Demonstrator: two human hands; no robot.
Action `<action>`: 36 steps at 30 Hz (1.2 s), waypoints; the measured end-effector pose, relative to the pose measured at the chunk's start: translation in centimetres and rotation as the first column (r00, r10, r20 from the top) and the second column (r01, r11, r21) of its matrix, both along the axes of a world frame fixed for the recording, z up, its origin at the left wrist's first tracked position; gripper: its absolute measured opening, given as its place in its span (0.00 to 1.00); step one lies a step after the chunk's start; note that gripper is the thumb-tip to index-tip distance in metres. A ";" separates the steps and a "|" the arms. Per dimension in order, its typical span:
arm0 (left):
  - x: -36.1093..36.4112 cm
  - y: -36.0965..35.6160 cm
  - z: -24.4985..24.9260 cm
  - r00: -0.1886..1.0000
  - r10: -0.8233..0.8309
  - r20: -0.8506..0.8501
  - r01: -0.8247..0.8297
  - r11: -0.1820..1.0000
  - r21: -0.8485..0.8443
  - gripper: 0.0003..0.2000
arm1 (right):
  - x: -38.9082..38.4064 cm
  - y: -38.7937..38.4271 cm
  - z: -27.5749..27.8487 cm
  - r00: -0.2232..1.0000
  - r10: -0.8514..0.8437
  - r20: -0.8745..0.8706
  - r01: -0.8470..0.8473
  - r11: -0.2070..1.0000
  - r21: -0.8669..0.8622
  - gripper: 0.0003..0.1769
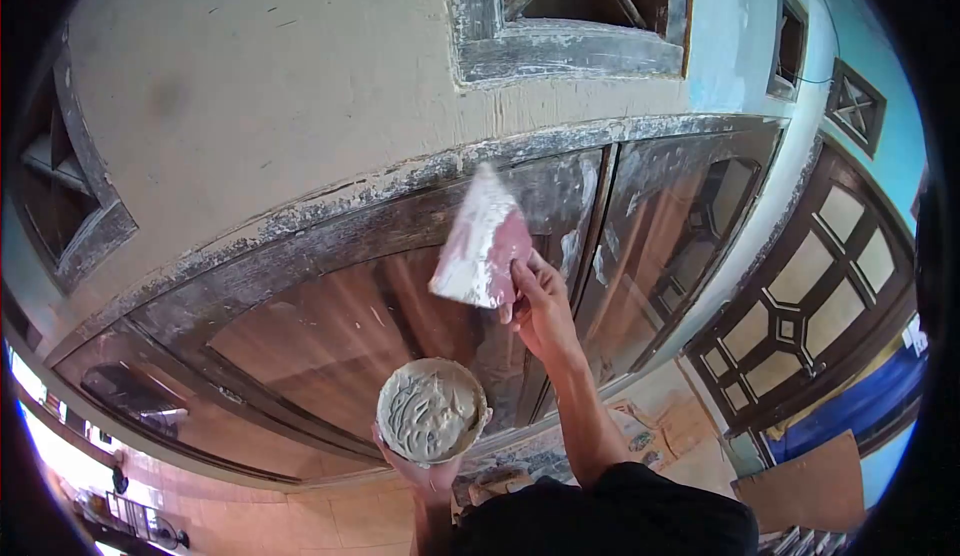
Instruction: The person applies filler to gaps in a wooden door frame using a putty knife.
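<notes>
My right hand (540,301) is raised in front of the door and grips a pinkish plastic putty scraper (510,246) by its right side. White-grey putty is smeared over much of the scraper, and its upper tip overlaps the worn top frame (420,171) of the door in this view. Lower down, my left hand (430,471) holds up a round bowl (480,446) from below, its fingers partly hidden under it. Grey putty (430,411) with a ridged, stirred surface fills the bowl.
Brown glazed double doors (310,356) span the view below a beige wall (300,86). Above sits a weathered window frame (575,56). A second door (800,286) stands at right, with a brown board (805,486) below it. Tiled floor (330,521) lies beneath.
</notes>
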State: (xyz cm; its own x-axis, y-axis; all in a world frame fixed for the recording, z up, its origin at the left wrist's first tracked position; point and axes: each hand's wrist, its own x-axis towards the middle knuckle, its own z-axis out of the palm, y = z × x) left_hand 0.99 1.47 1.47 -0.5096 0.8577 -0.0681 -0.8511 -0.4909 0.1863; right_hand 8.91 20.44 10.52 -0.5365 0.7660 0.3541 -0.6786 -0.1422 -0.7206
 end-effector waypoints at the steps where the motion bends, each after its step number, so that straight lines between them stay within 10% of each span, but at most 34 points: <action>1: -0.2 0.0 -0.4 1.000 0.017 0.000 -0.017 0.999 -0.041 0.29 | -0.2 -0.5 0.8 0.996 0.084 0.003 -0.084 0.996 0.015 0.11; 5: -0.3 -0.3 -0.6 1.000 0.019 0.011 -0.018 0.998 -0.062 0.29 | -1.1 -1.0 2.2 0.948 0.316 -0.028 -0.317 0.940 -0.127 0.11; 36: 0.3 0.9 0.1 0.998 0.054 -0.025 -0.056 0.996 -0.074 0.28 | 3.5 4.7 2.6 0.665 0.290 -0.689 -0.669 0.640 -0.377 0.10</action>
